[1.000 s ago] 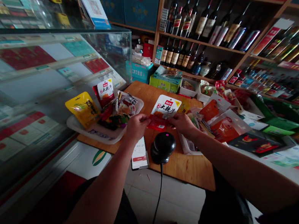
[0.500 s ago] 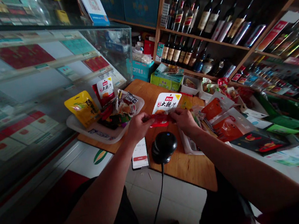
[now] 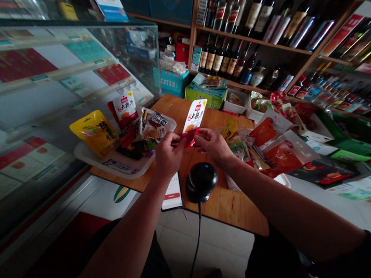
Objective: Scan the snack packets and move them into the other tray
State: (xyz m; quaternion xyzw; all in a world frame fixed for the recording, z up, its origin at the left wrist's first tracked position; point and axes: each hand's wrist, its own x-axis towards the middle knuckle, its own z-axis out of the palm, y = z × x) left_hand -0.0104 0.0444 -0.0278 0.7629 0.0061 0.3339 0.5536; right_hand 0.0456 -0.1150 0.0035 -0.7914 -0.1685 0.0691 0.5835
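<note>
Fingers point(image 3: 179, 141) of the left hand point(image 3: 168, 157) and the right hand point(image 3: 216, 147) close together on the red lower end of a white-and-red packet point(image 3: 194, 115); it tilts between them, seemingly raised over the table point(image 3: 243, 210), beyond a black corded device point(image 3: 201, 181); a phone point(image 3: 171, 198) lies beside that device, by the left wrist. To the left, a tray point(image 3: 82, 153) holds a similar packet point(image 3: 125, 109), a yellow pouch point(image 3: 93, 131) and other packs; orange-and-clear packs point(image 3: 283, 153) lie unheld beyond the right hand. Judging by this, picking up is done, while setting down is not; whether the packet is sealed or torn cannot be told.
</note>
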